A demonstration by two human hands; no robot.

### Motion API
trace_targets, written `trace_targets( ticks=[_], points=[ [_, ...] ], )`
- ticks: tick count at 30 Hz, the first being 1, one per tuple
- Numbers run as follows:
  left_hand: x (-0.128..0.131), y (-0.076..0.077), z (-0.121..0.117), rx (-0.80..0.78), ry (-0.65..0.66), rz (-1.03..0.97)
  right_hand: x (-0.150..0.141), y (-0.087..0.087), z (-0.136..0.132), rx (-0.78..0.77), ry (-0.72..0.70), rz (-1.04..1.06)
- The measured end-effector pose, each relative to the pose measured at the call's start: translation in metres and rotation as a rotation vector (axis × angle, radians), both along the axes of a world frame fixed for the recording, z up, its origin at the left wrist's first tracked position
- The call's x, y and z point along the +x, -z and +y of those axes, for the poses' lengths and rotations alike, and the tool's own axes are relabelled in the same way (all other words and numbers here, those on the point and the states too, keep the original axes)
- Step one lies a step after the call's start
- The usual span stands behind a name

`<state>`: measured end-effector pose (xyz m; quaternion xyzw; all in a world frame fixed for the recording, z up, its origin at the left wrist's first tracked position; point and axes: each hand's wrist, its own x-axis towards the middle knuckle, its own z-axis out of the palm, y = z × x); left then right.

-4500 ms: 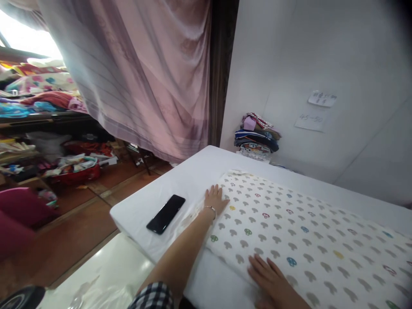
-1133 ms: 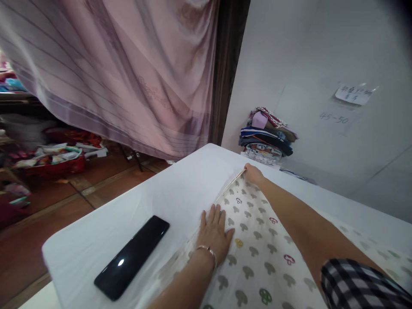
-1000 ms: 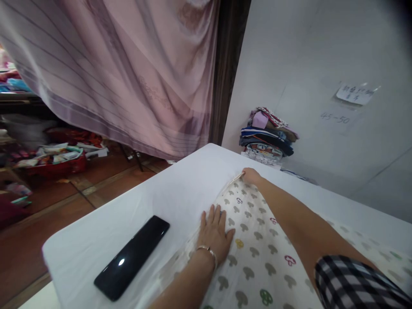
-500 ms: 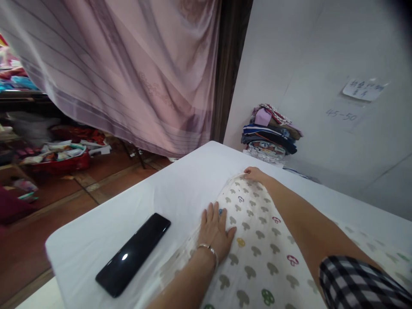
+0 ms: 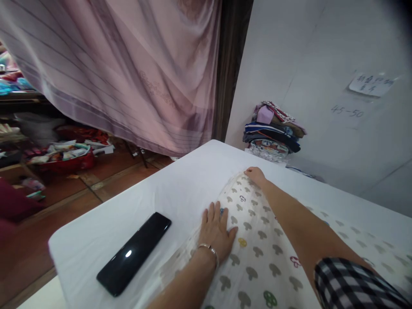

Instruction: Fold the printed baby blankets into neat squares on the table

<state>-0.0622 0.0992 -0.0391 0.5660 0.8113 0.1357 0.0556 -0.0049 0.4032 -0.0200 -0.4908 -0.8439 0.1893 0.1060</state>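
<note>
A white cloth printed with mushrooms point(image 5: 254, 244) is spread over the white table point(image 5: 189, 171). Flat on its left part rests my left hand point(image 5: 215, 229), fingers spread, a silver bracelet at the wrist. Farther off, my right hand point(image 5: 255, 175) pinches the cloth's far corner between closed fingers. More of the same printed fabric shows beyond my right forearm. What the cloth is made up into, I cannot tell.
A black phone point(image 5: 135, 253) lies on the table, left of my left hand. Folded clothes point(image 5: 273, 131) are stacked against the wall at the back. A pink curtain point(image 5: 144, 77) hangs behind the table, and a red basin point(image 5: 67, 161) of items stands on the floor.
My left hand stays flat in the same place and my right hand keeps its pinch on the corner. The cloth beyond my right forearm shows more; the view has shifted slightly.
</note>
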Motion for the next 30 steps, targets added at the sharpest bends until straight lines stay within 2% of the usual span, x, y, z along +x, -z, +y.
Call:
trace_targets(
  ticks=[4, 8, 13, 16, 19, 24, 30],
  points=[
    [0.000, 0.001, 0.000, 0.015, -0.003, 0.014, -0.004, 0.005, -0.006, 0.100, 0.004, -0.038],
    [0.001, -0.001, -0.001, 0.029, -0.017, 0.023, -0.002, 0.001, -0.017, 0.193, -0.010, -0.069],
    [0.001, -0.001, -0.001, 0.030, -0.019, 0.025, 0.012, 0.002, -0.045, 0.261, -0.119, -0.100],
    [0.001, -0.001, -0.001, 0.027, -0.020, 0.030, 0.021, 0.009, -0.056, 0.216, -0.188, -0.168],
    [0.000, -0.001, 0.000, 0.013, -0.010, 0.037, 0.023, 0.015, -0.056, 0.125, -0.217, -0.249],
    [-0.003, -0.002, 0.001, -0.009, -0.006, 0.077, 0.026, 0.009, -0.052, 0.067, -0.230, -0.289],
    [-0.002, -0.002, 0.003, -0.017, -0.006, 0.106, 0.073, 0.007, -0.062, 0.078, -0.160, -0.291]
  ],
)
